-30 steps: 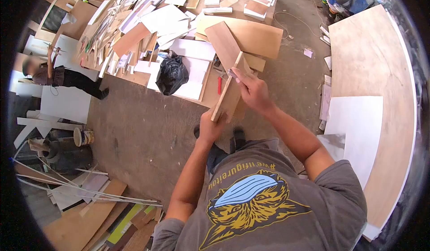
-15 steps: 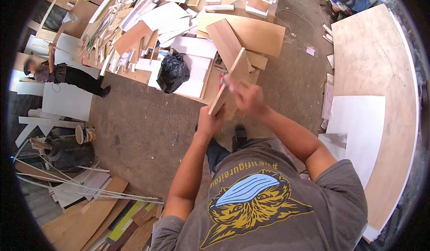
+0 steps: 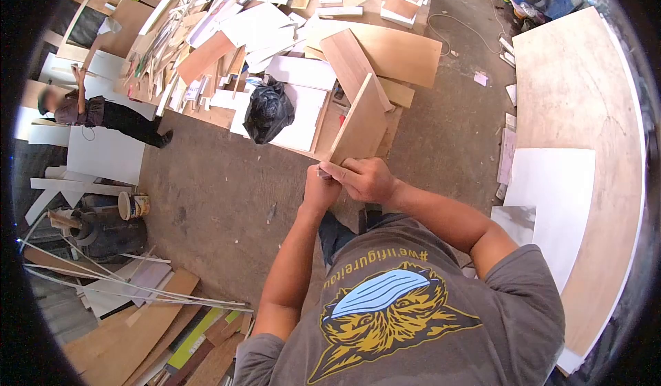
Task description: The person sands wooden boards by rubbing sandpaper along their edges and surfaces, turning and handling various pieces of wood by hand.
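Note:
A wooden board [image 3: 365, 124] is held up on edge in front of my body, its narrow pale edge facing up. My left hand [image 3: 321, 192] is closed around its near end. My right hand [image 3: 368, 179] is at the same end, fingers closed and thumb side against the edge, right beside my left hand. A small greyish-brown bit shows at the right fingertips; what it is I cannot make out. Beyond the board, another wooden plank [image 3: 346, 59] lies on the worktable [image 3: 206, 114], close to a black plastic bag [image 3: 268, 113].
Wood offcuts [image 3: 206, 49] are heaped across the table. A person [image 3: 96, 111] stands at the left. Large plywood sheets [image 3: 564, 90] lie along the right side. A bucket [image 3: 133, 206] and boards [image 3: 138, 324] are at the lower left. A cord [image 3: 451, 21] runs over the floor.
My right hand has moved from partway along the board's edge down to its near end, beside my left hand. The board has turned so that more of its broad face shows.

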`<control>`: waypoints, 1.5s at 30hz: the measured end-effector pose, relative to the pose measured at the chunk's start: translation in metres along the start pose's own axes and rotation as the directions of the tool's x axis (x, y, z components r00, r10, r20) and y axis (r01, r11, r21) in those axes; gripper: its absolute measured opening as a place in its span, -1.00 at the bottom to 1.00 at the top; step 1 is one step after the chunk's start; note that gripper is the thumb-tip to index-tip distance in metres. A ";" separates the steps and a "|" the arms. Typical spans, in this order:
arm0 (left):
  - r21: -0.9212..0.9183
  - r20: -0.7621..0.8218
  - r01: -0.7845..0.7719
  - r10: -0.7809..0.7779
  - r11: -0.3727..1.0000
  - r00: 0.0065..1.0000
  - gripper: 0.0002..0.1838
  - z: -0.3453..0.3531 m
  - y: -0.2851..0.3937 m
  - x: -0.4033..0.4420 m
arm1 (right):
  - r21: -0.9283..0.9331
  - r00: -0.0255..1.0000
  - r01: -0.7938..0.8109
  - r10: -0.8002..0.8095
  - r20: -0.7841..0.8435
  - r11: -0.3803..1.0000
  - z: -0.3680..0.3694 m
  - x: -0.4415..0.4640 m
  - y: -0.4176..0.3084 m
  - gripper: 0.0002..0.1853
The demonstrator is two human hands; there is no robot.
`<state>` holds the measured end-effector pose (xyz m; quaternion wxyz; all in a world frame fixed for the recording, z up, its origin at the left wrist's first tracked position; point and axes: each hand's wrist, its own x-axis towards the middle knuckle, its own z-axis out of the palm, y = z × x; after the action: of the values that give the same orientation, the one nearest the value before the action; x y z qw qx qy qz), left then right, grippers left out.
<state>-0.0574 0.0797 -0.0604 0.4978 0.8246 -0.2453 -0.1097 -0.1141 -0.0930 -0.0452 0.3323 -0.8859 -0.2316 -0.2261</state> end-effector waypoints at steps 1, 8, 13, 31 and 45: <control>0.025 0.008 -0.027 0.027 0.999 1.000 -0.86 -0.001 -0.002 0.000 | -0.025 0.999 -0.011 0.010 -0.051 1.000 -0.003 0.004 0.003 -0.47; -0.065 -0.049 0.007 -0.011 0.998 0.999 -0.89 0.004 -0.003 0.004 | -0.001 0.969 -0.079 0.077 -0.234 0.997 -0.007 0.019 0.031 -0.54; -0.019 0.020 -0.009 0.009 1.000 1.000 -0.85 -0.003 -0.013 0.002 | -0.027 0.998 -0.009 0.008 -0.058 1.000 -0.008 0.014 0.016 -0.51; -0.069 -0.051 0.094 -0.097 0.993 0.994 -0.89 -0.001 -0.009 0.007 | -0.042 0.964 -0.194 0.183 -0.192 0.980 -0.011 0.028 0.040 -0.47; -0.033 -0.012 0.051 -0.052 0.998 0.999 -0.79 -0.003 -0.018 0.008 | -0.068 1.000 0.016 -0.018 -0.018 0.998 -0.011 0.028 0.000 -0.51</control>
<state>-0.0443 0.0848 -0.0743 0.5097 0.8231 -0.2190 -0.1213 -0.0943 -0.0937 -0.0219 0.3021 -0.8926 -0.2282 -0.2448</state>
